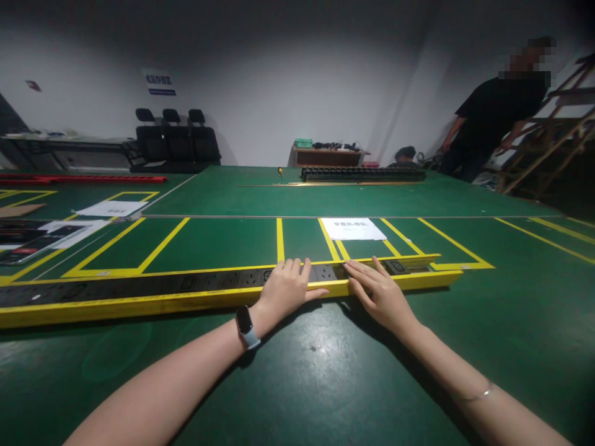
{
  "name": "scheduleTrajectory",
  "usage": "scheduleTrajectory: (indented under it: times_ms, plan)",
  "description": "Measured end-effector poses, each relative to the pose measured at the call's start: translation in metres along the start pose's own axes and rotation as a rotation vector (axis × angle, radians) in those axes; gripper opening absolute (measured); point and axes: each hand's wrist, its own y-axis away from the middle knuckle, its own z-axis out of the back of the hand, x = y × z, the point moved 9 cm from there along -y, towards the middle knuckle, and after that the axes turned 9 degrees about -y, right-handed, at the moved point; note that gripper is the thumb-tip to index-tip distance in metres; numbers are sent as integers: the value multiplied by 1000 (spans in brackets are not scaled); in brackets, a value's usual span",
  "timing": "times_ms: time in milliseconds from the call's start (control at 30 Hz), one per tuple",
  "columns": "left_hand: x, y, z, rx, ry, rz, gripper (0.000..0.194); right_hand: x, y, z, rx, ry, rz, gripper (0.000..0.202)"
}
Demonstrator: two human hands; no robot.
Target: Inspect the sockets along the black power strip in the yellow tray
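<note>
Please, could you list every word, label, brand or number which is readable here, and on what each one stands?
No text can be read with certainty.
White sheet beyond the yellow rail: large characters, too blurred.
Wall sign: characters above a blue band, too blurred.
Left-hand white sheet: printed marks, too small.
Black socket strip: no brand or number legible.

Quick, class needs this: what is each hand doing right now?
Left hand: partly open, resting on the yellow-edged socket strip.
Right hand: partly open, fingers on the same strip.
</note>
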Motion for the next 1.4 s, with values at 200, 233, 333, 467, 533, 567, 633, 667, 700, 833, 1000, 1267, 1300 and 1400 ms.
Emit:
scheduleTrajectory:
  times_ms: [200, 233, 333, 467, 533, 567, 633, 667, 700, 833, 1000, 1267, 1300, 1400]
  plan:
    - [2, -1, -2, -6, -47, 1, 79, -16, 3, 10, -36, 36, -39, 36]
    - [2, -1, -3, -9, -57, 5, 79, -15, 3, 8, -27, 49, -41, 36]
    - [2, -1, -3, -18, -70, 15, 77, -15, 2, 3, -14, 90, -59, 31]
    - [1, 1, -2, -52, -52, 23, 77, -31, 5, 10, -80, 113, -123, 30]
    - [0, 4, 0, -86, -39, 33, 76, -42, 8, 17, -126, 125, -153, 32]
    - [-1, 6, 1, -103, -33, 36, 73, -47, 9, 20, -146, 132, -163, 33]
    - [-4, 10, 3, -137, -19, 31, 66, -50, 10, 25, -180, 139, -175, 35]
    - [-6, 11, 4, -152, -9, 23, 62, -48, 10, 25, -191, 136, -177, 35]
    - [-7, 13, 6, -166, 2, 17, 59, -43, 9, 25, -196, 126, -174, 33]
    - [-10, 17, 10, -221, 33, 6, 56, 3, -1, 1, -53, 42, -54, 35]
    - [-9, 17, 10, -234, 54, 7, 57, 53, -10, -25, 141, -29, 86, 52]
    - [-9, 18, 10, -223, 65, -2, 56, 36, -15, -9, 41, 13, 43, 33]
    - [-10, 18, 10, -220, 60, -2, 56, 32, -15, -7, 28, 27, 27, 32]
    - [-10, 17, 10, -213, 52, 1, 55, 27, -12, -10, 23, 77, 11, 36]
